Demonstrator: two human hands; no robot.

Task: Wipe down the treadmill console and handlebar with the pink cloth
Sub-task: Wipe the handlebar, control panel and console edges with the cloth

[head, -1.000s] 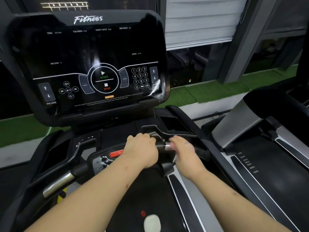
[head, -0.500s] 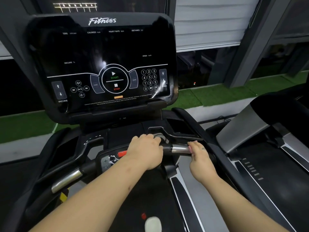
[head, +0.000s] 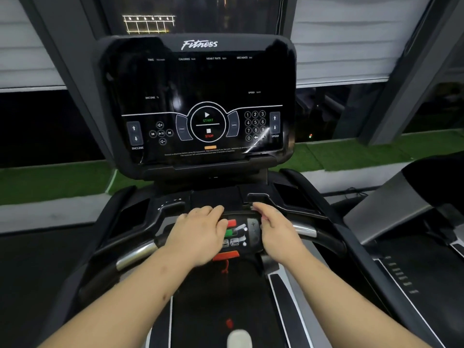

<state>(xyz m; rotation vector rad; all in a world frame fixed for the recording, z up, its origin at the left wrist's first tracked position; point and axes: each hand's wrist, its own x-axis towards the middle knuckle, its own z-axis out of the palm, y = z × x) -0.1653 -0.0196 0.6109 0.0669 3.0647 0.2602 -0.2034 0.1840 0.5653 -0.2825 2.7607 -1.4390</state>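
The treadmill console (head: 200, 79) is a dark touch panel straight ahead. Below it runs the handlebar (head: 135, 254), black with chrome grips, and a small control panel (head: 238, 234) with red and green buttons sits at its middle. My left hand (head: 198, 234) rests over the left part of that panel, fingers loosely bent. My right hand (head: 278, 229) is at the panel's right edge, fingers pointing forward. Only a sliver of the pink cloth (head: 263, 218) shows by its thumb; the rest is hidden.
A red safety key (head: 226, 256) hangs under the panel. Black side trays (head: 135, 212) flank the handlebar. A second treadmill (head: 401, 209) stands close on the right. Window frames and a green turf strip (head: 351, 154) lie beyond the console.
My right hand left the right chrome grip and moved inward to the panel's edge. My left hand slid left, uncovering the red and green buttons. The view shifted, so the console now sits centred.
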